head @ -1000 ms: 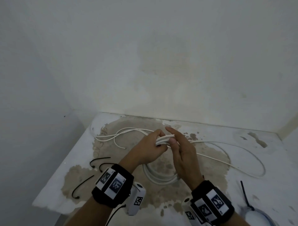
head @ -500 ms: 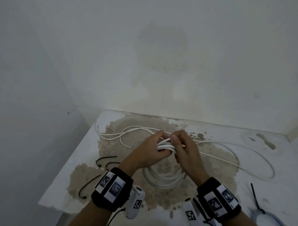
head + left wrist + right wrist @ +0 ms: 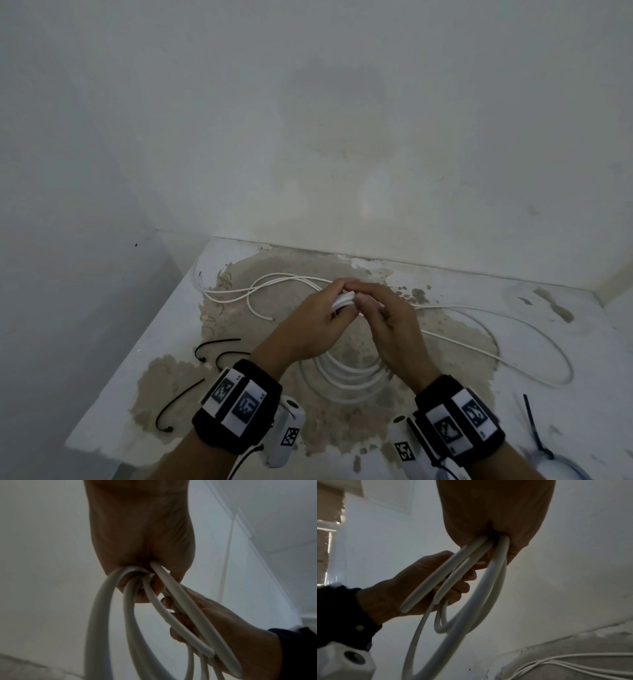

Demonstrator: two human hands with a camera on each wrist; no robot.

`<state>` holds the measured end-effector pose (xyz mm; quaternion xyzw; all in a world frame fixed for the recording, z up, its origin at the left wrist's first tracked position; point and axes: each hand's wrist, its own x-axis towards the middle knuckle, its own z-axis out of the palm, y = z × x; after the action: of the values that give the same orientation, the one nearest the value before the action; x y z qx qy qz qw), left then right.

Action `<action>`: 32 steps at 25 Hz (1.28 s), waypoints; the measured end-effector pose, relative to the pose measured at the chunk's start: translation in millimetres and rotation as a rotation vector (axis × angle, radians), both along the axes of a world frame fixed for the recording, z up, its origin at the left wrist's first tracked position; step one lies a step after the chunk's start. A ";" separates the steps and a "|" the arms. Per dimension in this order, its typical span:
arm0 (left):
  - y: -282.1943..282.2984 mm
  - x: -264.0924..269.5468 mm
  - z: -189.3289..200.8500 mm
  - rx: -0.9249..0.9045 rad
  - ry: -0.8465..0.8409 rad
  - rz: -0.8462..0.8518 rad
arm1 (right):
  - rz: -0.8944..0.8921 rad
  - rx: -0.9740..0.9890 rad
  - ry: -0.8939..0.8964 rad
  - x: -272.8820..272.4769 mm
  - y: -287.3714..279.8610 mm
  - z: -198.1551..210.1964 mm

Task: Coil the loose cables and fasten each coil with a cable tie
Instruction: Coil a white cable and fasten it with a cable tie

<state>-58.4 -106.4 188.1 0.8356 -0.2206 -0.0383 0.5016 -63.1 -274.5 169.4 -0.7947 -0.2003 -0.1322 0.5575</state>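
Both hands meet above the middle of a stained white surface [image 3: 445,308]. My left hand [image 3: 318,315] grips the top of a white cable coil [image 3: 346,377], whose loops hang down below the hands. My right hand [image 3: 383,318] holds the same bundle of strands right beside it. The left wrist view shows several loops [image 3: 130,615] running out of the left fist, and the right wrist view shows strands [image 3: 488,574] leaving the right fist. Loose white cable [image 3: 513,363] trails right in a wide loop, and more of it [image 3: 260,287] lies to the left.
Three black cable ties [image 3: 178,407] lie at the front left of the surface. Another black tie [image 3: 534,428] lies at the front right on a grey coil [image 3: 561,462]. White walls close in behind and on the left. The surface's front edge is near my wrists.
My right hand's fingers, straight a second ago, have curled round the strands beside the left hand. Both hands have drawn closer together on the bundle.
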 end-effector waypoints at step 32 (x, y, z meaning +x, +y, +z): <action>-16.8 13.3 13.2 0.179 0.002 0.301 | -0.016 -0.174 0.095 -33.8 -3.9 -15.5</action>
<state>-45.0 -123.2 201.3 0.9005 -0.0881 0.0169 0.4255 -96.9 -278.4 153.9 -0.8472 -0.1780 -0.0809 0.4940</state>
